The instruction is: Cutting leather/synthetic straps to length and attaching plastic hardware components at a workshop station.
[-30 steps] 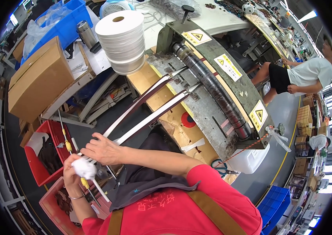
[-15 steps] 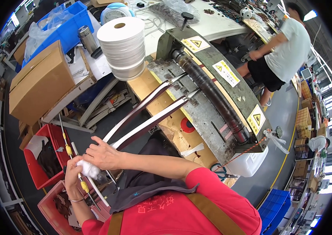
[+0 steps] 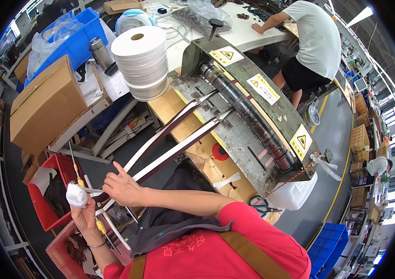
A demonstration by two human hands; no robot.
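Note:
My left hand (image 3: 83, 215) is raised at the lower left and closed around a small white wad (image 3: 76, 194) of cloth or tape. My right hand (image 3: 122, 188) reaches across to it, fingers pinching the ends of two long white-and-dark strips (image 3: 169, 146). The strips run up and to the right into a grey roller machine (image 3: 248, 116) with a dark roller and yellow warning labels. A stack of white tape rolls (image 3: 142, 63) stands at the machine's left end.
A cardboard box (image 3: 46, 107) and blue bin (image 3: 74, 39) sit at upper left. Red crates (image 3: 48, 190) are under my hands. Scissors (image 3: 260, 207) lie by a white tub (image 3: 295, 195). A person in a white shirt (image 3: 316, 37) bends over the far table.
Both hands have shifted slightly, staying together on the wad and strips. The person in the white shirt has walked from the right edge to the far table behind the machine.

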